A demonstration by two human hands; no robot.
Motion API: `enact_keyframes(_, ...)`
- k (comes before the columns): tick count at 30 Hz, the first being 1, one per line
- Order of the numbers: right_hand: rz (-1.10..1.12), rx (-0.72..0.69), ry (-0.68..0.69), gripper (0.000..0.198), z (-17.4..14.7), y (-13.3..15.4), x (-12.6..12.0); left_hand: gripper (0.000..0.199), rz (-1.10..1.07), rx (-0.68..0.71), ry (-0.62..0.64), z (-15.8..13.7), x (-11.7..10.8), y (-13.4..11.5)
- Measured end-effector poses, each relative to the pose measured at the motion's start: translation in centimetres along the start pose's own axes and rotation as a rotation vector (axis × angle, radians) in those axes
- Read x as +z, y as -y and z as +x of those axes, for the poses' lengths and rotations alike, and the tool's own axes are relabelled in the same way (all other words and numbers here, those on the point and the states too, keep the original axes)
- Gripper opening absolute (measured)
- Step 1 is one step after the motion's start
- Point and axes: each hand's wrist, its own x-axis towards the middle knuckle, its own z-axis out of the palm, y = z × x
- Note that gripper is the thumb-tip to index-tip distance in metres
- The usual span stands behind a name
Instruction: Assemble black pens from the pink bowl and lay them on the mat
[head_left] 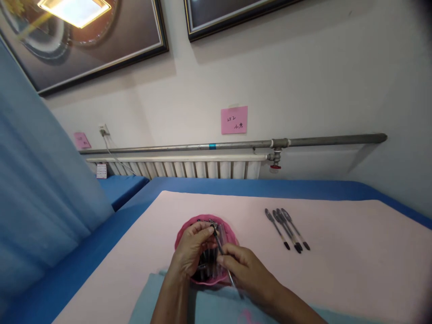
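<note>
Nearest the camera, in the head view, reaching up from the bottom edge: bare forearms (175, 288), with light blue cloth (212, 308) below. Just beyond, resting on the pale pink cover (354, 265): a round pink basket (231, 234) with a wavy rim, loaded with a jumble of black pieces (204, 260) and clear, slender ones, partly hidden by the hands. Held over the basket's right part: a slim held pen (218, 241), black at its upper end, greyish and blurred toward the lower one, slanting down to the right. Pinching its upper end between thumb and forefinger: the left hand (193, 246). Pinching its middle, knuckles turned outward: the right hand (248, 269). Well apart to the right, lying side by side on the cover: several dark-tipped pens (286, 231).
</note>
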Motion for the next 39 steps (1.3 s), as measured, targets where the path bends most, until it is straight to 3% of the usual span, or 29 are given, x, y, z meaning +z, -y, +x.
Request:
enact_keyframes(10,0.224,0.027,-0.006,0.025,0.3,-0.5,0.2,0.027,0.069,0.021,0.003,-0.2,1.0,0.2)
enact_keyframes(16,0.362,0.183,-0.039,0.026,0.0,0.5,-0.1,0.034,0.082,0.003,-0.044,-0.1,1.1,0.4)
enact_keyframes(20,0.453,0.162,-0.189,0.027,1.0,-0.1,-1.8,0.022,0.348,0.085,-0.111,-0.2,-0.2,0.1)
enact_keyframes(24,0.483,0.15,-0.311,0.025,2.1,-1.6,-3.8,0.001,0.727,0.123,-0.025,-0.7,-1.4,-0.3)
enact_keyframes(27,0.477,0.16,-0.336,0.024,2.4,-2.3,-4.1,0.015,1.004,0.109,0.038,-1.2,-1.4,-0.3)
enact_keyframes(31,0.462,0.172,-0.317,0.023,2.4,-2.5,-3.8,0.022,1.337,0.152,-0.024,-1.3,-0.8,0.0)
enact_keyframes(39,0.42,0.197,-0.329,0.023,1.9,-1.5,-3.4,0.014,1.468,0.137,-0.098,-0.7,0.4,0.9)
